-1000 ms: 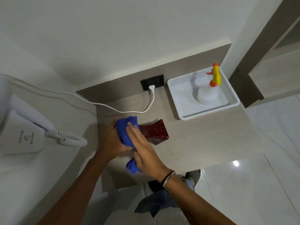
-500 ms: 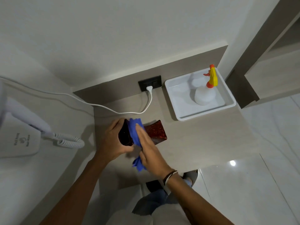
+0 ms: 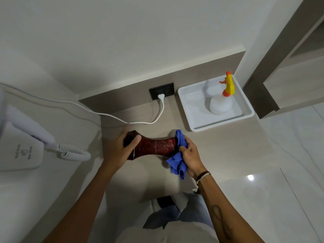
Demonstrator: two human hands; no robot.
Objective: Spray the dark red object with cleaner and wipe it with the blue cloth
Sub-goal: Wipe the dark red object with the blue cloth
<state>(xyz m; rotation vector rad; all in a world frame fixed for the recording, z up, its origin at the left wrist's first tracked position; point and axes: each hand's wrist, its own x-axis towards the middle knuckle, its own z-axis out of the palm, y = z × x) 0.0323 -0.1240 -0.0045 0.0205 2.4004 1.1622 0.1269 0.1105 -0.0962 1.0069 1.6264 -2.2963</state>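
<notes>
The dark red object (image 3: 154,146), a glittery vase-like piece with a narrow waist, lies on its side over the beige counter (image 3: 219,151). My left hand (image 3: 121,149) grips its left end, thumb across the top. The blue cloth (image 3: 178,155) is bunched in my right hand (image 3: 190,156) and pressed around the object's right end, hiding that end. The spray bottle (image 3: 221,104), white with a yellow and orange trigger head, stands upright in the white tray (image 3: 189,109) at the back right.
A white cable (image 3: 140,122) runs from a black wall socket (image 3: 162,91) across the counter's back towards the left. A wall-mounted hair dryer (image 3: 22,148) with a coiled cord hangs at the left. The counter's right edge drops to a glossy tiled floor (image 3: 280,190).
My right hand slid the blue cloth from the object's left part along to its right end. The object's full length now shows, with my left hand still holding the left end.
</notes>
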